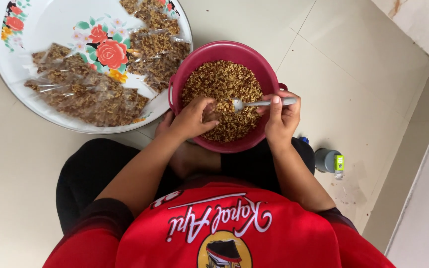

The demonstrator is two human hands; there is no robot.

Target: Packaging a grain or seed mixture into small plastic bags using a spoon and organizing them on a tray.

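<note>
the pale tiled floor [353,94] carries everything here. on it at the upper left lies a big round white enamel tray painted with red roses [50,22], and on the tray lie many small clear plastic packets filled with brown crumbly bits [90,94], spread flat in overlapping rows across its lower half and up its right side. just beside the tray, its rim overlapping the tray's edge, sits a round dark pink plastic bowl [254,62], set between the seated person's black-clad knees. the bowl is filled nearly to the brim with loose brown chopped bits [222,82], the same stuff as in the packets.

the left hand [192,119] reaches in over the near rim, palm down, wrist bent, fingers curled together over the heap; what the grip holds, if anything, is hidden under the knuckles, so i cannot tell. the right hand [281,116] rests on the bowl's right rim, fingers wrapped tight around the handle of a silver metal spoon [254,103], thumb on top. the spoon lies nearly level, its head pointing left and touching the bits in the middle of the bowl, close to the left fingertips.

to the right of the person, on the floor, lies a small grey cylinder with a green end [329,160], well apart from the bowl.
</note>
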